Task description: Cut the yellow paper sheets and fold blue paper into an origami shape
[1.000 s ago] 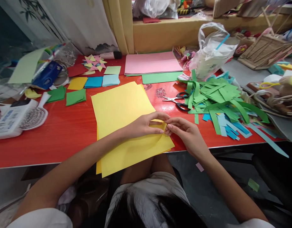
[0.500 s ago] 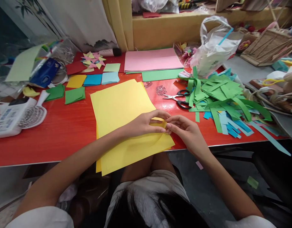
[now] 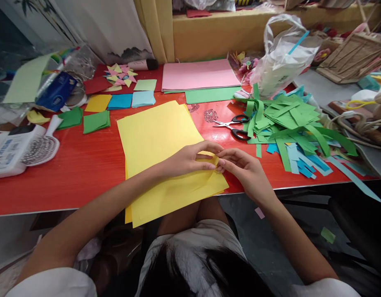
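Glossy red, the bench (image 3: 85, 177) fills most of my feed. Nearest to me, the yellow sheets (image 3: 161, 144) lie on it in a slightly fanned stack, their lower end hanging past the front edge above the person's lap. I have the left hand (image 3: 193, 159) over the top sheet (image 3: 157, 132), thumb and forefinger curved with a gap between them, tips at the paper's right-hand edge; whether they press on it I cannot tell. Opposite, the right hand (image 3: 244, 167) pinches that edge between thumb and fingers, where the paper bends up.

Just beyond I see scissors (image 3: 228, 124), blades slightly parted and pointing left, black handles next to a heap of green strips (image 3: 289, 115); blue strips (image 3: 311, 165) spill from its near side. Over to my left are a hairbrush (image 3: 41, 149) beside a white container (image 3: 15, 152), and small green squares (image 3: 97, 122). Farther back I make out orange, blue and pale blue squares (image 3: 119, 102) in a row, a folded-paper star (image 3: 120, 76), pink sheets (image 3: 199, 75) and a plastic bag (image 3: 275, 74) with a blue straw (image 3: 298, 42) poking out. Behind them hangs a yellowish curtain (image 3: 156, 29).
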A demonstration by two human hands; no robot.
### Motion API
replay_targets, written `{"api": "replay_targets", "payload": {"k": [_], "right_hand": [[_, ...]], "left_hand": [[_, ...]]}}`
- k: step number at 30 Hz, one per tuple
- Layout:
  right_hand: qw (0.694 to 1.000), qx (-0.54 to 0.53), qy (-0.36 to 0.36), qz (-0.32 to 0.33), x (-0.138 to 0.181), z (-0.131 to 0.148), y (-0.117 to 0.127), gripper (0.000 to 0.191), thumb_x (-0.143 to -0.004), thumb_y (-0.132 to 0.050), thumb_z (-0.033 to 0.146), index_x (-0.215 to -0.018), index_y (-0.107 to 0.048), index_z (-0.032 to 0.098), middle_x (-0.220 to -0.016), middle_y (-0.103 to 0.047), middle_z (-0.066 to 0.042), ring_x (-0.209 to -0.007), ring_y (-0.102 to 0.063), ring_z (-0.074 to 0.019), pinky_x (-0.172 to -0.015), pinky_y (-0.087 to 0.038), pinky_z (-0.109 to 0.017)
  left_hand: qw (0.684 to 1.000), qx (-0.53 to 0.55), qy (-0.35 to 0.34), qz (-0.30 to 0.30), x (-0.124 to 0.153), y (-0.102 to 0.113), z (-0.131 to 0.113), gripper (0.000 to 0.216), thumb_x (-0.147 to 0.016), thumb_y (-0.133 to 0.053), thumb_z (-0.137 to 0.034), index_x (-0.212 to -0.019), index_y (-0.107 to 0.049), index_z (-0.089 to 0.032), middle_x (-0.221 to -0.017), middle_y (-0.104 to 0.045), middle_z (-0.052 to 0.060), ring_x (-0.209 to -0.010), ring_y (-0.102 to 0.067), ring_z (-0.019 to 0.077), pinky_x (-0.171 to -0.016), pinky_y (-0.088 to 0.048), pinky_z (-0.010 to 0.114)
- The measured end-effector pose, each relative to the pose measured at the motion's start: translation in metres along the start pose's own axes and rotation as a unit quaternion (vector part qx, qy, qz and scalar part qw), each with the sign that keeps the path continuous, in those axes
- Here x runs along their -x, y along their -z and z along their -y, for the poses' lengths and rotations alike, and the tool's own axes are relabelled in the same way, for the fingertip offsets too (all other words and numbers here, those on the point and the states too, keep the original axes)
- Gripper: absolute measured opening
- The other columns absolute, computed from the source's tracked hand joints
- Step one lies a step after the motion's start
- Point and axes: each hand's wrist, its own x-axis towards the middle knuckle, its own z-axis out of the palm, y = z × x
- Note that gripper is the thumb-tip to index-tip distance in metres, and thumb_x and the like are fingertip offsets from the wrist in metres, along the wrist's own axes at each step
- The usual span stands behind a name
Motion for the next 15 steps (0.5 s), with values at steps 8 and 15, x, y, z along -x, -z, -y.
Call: {"api": "replay_targets", "payload": {"k": [8,15], "right_hand": [[1.0,0.011,0.003,-0.002,-0.0013,0.0003,0.0,0.016,-0.081,-0.067,0.033,-0.091,-0.063,0.021,-0.074,-0.064,0.0,-0.071,-0.062,-0.0133,-0.071,-0.052,-0.028],[1.0,0.021,0.002,-0.01,-0.0003,0.0027,-0.0015,0.013,-0.082,-0.066,0.031,-0.09,-0.063,0.021,-0.073,-0.064,0.0,-0.07,-0.063,-0.0133,-0.07,-0.052,-0.028]], "left_hand": [[1.0,-0.005,0.012,-0.006,0.0004,-0.0011,-0.0028,0.038,-0.081,-0.066,-0.031,-0.115,-0.052,-0.021,-0.125,-0.053,0.007,-0.115,-0.056,0.0214,-0.099,-0.046,0.037],[1.0,0.014,-0.001,0.002,0.0001,-0.0002,-0.0013,0.039,-0.08,-0.066,-0.03,-0.116,-0.053,-0.021,-0.123,-0.054,0.007,-0.115,-0.056,0.022,-0.1,-0.046,0.038]]}}
